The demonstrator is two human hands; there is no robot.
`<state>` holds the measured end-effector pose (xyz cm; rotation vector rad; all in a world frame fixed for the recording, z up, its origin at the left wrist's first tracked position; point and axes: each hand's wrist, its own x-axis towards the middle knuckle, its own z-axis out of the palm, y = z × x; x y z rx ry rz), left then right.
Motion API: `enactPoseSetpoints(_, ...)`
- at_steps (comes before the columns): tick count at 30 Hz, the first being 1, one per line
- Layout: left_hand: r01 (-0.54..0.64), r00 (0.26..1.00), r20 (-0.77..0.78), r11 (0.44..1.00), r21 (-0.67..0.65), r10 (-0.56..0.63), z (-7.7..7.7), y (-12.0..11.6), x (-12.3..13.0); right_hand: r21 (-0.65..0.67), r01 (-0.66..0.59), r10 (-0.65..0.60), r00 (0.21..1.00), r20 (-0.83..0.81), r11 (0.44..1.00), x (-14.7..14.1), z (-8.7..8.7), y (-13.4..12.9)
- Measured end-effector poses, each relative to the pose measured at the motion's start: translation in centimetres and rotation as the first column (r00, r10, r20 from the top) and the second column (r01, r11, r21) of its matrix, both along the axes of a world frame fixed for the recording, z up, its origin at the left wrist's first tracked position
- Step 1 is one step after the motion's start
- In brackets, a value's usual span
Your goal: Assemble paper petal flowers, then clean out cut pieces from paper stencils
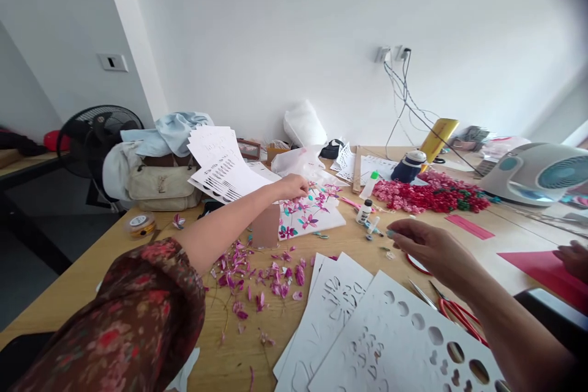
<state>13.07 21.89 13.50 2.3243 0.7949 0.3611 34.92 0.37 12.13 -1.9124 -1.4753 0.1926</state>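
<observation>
My left hand (294, 185) is stretched forward over a white sheet (321, 223) covered with magenta and teal flowers (309, 220). Its fingers are closed; whatever they hold is hidden. On the right, my right hand (416, 239) hovers above the table with thumb and fingers pinched together. A tiny teal speck shows at its fingertips, too small to name. Near it stand a small white bottle with a black cap (364, 212) and a green-capped bottle (369, 185). Loose magenta petals (280, 282) lie scattered below my left forearm.
Cut-out paper stencils (353, 343) spread across the front, beside red-handled scissors (459, 312). Behind are a pile of red and pink flowers (427, 192), a dark blue jar (408, 168) and a white desk fan (537, 173). Another person's hand (574, 259) touches red paper at right.
</observation>
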Motion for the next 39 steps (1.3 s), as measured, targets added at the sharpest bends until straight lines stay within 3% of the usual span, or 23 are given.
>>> enactPoseSetpoints(3, -0.148, 0.989, -0.001, 0.989, 0.013, 0.148, -0.4, 2.1, -1.5, -0.102, -0.009, 0.002, 0.998, -0.068, 0.995, -0.8, 0.6, -0.3)
enactPoseSetpoints(8, -0.354, 0.933, 0.038, 0.933, -0.066, 0.357, -1.8, 5.0, -4.2, -0.013, 0.032, -0.035, 0.931, -0.362, 0.999, -1.7, 1.2, -0.4)
enactPoseSetpoints(18, -0.547, 0.762, 0.141, 0.745, -0.383, 0.632, -5.9, 7.5, -6.1, 0.050, -0.185, 0.155, 0.614, -0.774, 0.982, -5.5, 2.8, 3.2)
enactPoseSetpoints(26, -0.627, 0.619, 0.177, 0.617, -0.476, 0.765, -6.2, 9.1, -9.3, 0.121, -0.343, 0.259, 0.394, -0.882, 0.931, -8.5, 2.7, 6.4)
enactPoseSetpoints(29, -0.610, 0.594, 0.230, 0.618, -0.496, 0.771, -6.0, 9.0, -10.1, 0.136, -0.367, 0.273, 0.351, -0.896, 0.920, -8.8, 2.4, 7.2)
enactPoseSetpoints(32, -0.560, 0.591, 0.313, 0.657, -0.504, 0.744, -5.7, 8.7, -10.1, 0.181, -0.319, 0.287, 0.327, -0.901, 0.930, -8.7, 2.7, 7.7)
enactPoseSetpoints(39, -0.405, 0.602, 0.500, 0.778, -0.481, 0.622, -4.6, 7.8, -8.5, 0.371, -0.237, 0.425, 0.248, -0.870, 0.898, -8.8, 6.2, 9.3)
